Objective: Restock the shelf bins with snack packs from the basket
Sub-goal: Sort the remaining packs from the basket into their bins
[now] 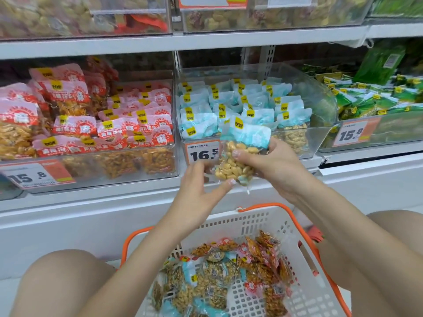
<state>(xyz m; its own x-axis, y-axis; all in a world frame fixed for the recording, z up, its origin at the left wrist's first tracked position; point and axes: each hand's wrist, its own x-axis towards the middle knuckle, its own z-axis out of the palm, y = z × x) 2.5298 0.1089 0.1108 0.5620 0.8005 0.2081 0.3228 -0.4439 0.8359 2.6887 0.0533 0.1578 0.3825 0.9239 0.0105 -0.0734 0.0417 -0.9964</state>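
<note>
A blue-topped peanut pack (238,154) is held upright in front of the middle clear bin (320,136), which holds several matching blue packs. My right hand (274,165) grips the pack from the right, thumb across its front. My left hand (199,191) touches its lower left corner with thumb and fingertips. Below, the white basket with orange handles (258,220) holds several blue and red snack packs (229,275).
A bin of red-topped packs (91,124) stands at the left, a bin of green packs (370,97) at the right. Price tags hang on the bin fronts. More bins fill the shelf above. My knees flank the basket.
</note>
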